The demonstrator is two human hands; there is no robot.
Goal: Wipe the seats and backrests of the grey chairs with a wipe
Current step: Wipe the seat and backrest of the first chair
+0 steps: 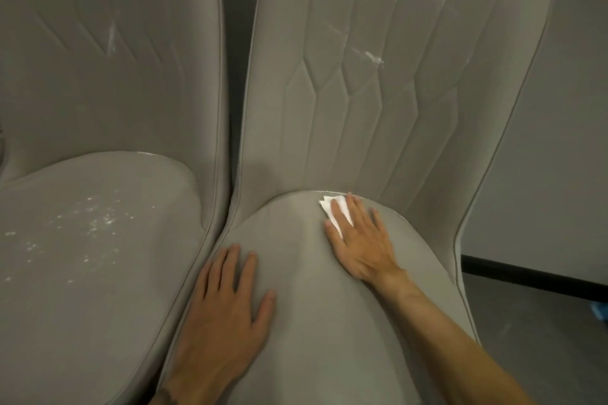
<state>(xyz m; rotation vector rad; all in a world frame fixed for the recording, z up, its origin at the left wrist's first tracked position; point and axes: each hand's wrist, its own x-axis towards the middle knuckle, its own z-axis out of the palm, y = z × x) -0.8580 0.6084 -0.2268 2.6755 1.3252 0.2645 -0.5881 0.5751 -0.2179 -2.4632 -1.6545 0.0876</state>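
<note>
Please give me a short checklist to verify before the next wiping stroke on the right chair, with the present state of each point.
1. Wipe lies under right hand: ok.
2. Left hand braces flat on right seat: ok.
3. Right seat's middle free of specks: ok.
4. Right backrest clean: not ok, white streaks.
5. Left seat clean: not ok, white specks.
6. Wipe damp enough: cannot tell.
</note>
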